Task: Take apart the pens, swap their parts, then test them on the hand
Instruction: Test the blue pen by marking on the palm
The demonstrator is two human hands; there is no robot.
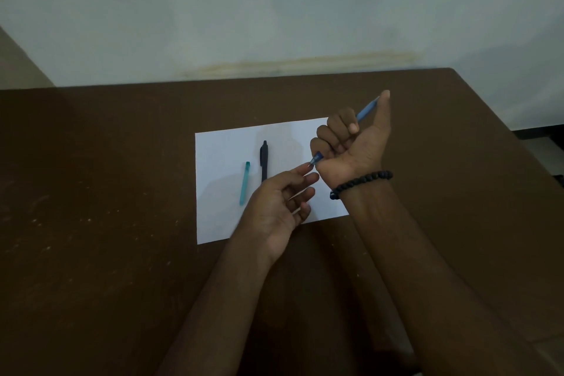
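The right hand point(351, 140) is raised above the sheet of paper point(222, 149) with its fingers curled tight round a light blue pen point(367, 108), thumb standing straight up beside the barrel. The pen's long axis runs on a slant through the fist: its rear end sticks out up and away past the thumb, and its darker blue tip end point(316, 158) pokes out below the little-finger side, pointing down toward the left hand point(282, 201). That is the relation the coming move turns on, as I judge it: the tip lies just beyond the left fingertips, the topmost of which seems to touch it, though contact is too fine to tell for certain. The left hand is palm up, fingers relaxed and slightly spread, holding nothing, and it is the nearer hand to the tip, so either unscrewing that end or drawing the point across the skin would need only a small reach. To the left of the left hand's fingers, on the paper, lie two more pieces: one black pen point(264, 160) and one teal barrel or cap piece point(244, 183), side by side, apart, both lengthwise away from the person. In all: three pen items, one sheet, one brown table point(106, 192), and one beaded bracelet point(360, 181) on the right wrist.
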